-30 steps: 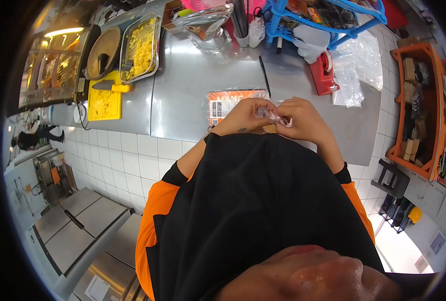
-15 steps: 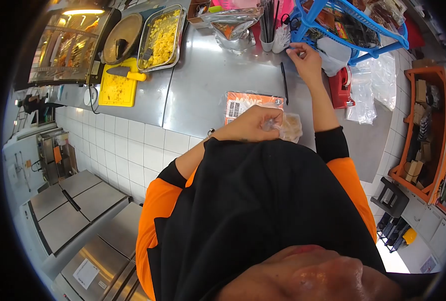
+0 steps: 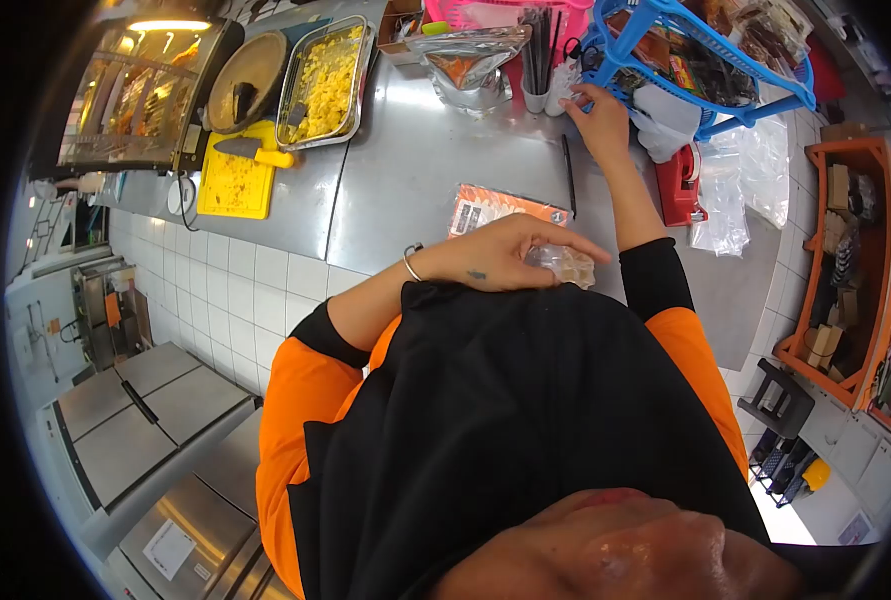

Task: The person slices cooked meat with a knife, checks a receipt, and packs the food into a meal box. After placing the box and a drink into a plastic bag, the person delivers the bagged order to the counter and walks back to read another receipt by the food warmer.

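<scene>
My left hand [image 3: 513, 252] is over the near edge of the steel counter, its index finger stretched out and thumb apart. Beside and under those fingers is a clear plastic packet [image 3: 568, 266] with pale contents. Just behind it lies an orange and white printed packet [image 3: 485, 208] in clear wrap. My right hand [image 3: 601, 120] reaches forward, thumb and index finger drawn together at a white bundle [image 3: 562, 85]. Whatever is between those fingertips is too small to tell. Next to the bundle stands a cup of black sticks [image 3: 536, 98].
A blue basket rack [image 3: 630, 75] and a red tape dispenser [image 3: 678, 188] are at the right, near plastic bags [image 3: 720, 215]. A black pen-like stick [image 3: 569, 172] lies mid-counter. At the left are a tray of yellow pieces [image 3: 361, 90] and a knife [image 3: 250, 150] on a yellow board [image 3: 235, 200].
My right hand has left the packet and moved forward to the white bundle. My left hand's fingers have spread from their grip on the plastic.
</scene>
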Demonstrator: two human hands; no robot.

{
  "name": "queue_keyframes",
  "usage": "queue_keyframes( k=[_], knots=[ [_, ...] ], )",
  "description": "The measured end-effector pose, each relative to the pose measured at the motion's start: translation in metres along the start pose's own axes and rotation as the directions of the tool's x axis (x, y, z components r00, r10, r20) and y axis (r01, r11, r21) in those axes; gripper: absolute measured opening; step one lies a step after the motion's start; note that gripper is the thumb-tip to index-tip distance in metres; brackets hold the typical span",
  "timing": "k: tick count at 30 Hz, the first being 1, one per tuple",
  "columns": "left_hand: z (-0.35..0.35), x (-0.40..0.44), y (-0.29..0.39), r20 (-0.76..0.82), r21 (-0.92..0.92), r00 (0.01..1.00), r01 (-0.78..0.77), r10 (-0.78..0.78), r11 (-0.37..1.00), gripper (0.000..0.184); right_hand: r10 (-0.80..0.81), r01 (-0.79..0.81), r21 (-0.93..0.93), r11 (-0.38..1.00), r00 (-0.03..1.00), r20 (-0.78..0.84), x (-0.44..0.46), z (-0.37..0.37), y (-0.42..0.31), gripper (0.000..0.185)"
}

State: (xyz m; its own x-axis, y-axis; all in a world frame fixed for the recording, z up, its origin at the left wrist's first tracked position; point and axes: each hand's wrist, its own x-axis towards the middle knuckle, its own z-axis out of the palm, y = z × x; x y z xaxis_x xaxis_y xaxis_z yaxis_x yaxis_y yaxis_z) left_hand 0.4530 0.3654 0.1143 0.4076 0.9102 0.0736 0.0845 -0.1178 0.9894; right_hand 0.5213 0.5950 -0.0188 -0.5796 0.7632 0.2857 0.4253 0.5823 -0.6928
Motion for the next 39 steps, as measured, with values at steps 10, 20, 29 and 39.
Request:
queue_keyframes(
  k=[10,20,29,39],
  knots=[
    [-0.014,-0.019,-0.011,0.108,-0.454,0.968,0.252,-0.228,0.854,0.079,0.033,-0.028,0.123,0.992,0.999,-0.038,-0.008,-0.004,0.008,0.019],
    [-0.024,-0.003,-0.056,-0.059,-0.61,0.94,0.232,-0.336,0.758,0.081,0.408,-0.216,0.641,0.736,0.898,-0.165,-0.113,-0.115,-0.038,0.015],
    [-0.021,0.011,-0.064,-0.18,-0.094,0.977,0.098,-0.114,0.991,0.084,0.617,-0.278,0.768,0.576,0.765,-0.186,-0.174,-0.118,-0.055,0.015],
    [0.001,0.025,-0.085,-0.382,-0.308,0.91,0.039,-0.161,0.951,0.102,0.598,-0.328,0.779,0.535,0.798,-0.075,-0.179,-0.109,-0.058,0.014]
  ],
)
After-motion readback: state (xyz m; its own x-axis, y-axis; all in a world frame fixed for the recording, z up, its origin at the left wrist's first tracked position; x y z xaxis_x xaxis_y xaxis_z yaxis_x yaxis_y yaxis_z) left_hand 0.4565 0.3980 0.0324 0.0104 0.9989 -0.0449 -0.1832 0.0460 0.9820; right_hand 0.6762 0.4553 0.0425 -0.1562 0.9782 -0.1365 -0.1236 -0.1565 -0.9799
